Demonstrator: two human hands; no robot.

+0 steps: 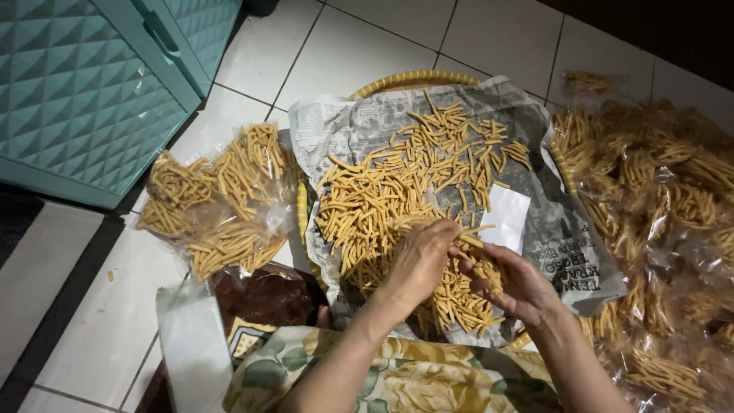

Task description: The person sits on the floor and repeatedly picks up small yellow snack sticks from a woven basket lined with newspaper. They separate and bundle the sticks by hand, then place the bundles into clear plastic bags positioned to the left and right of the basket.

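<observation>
A round woven tray (413,78) lined with newspaper (344,126) holds a heap of yellow snack sticks (382,199). My left hand (419,260) reaches down into the heap, fingers pinched around a few sticks. My right hand (514,284) is cupped palm up beside it, holding a small bunch of sticks. A small white paper slip (506,218) lies on the newspaper just beyond my hands.
Filled clear bags of sticks lie left of the tray (218,203) and in a large pile on the right (657,229). An empty clear bag (191,340) rests near my floral-clothed lap (397,378). A teal plastic cabinet (84,84) stands at upper left on white floor tiles.
</observation>
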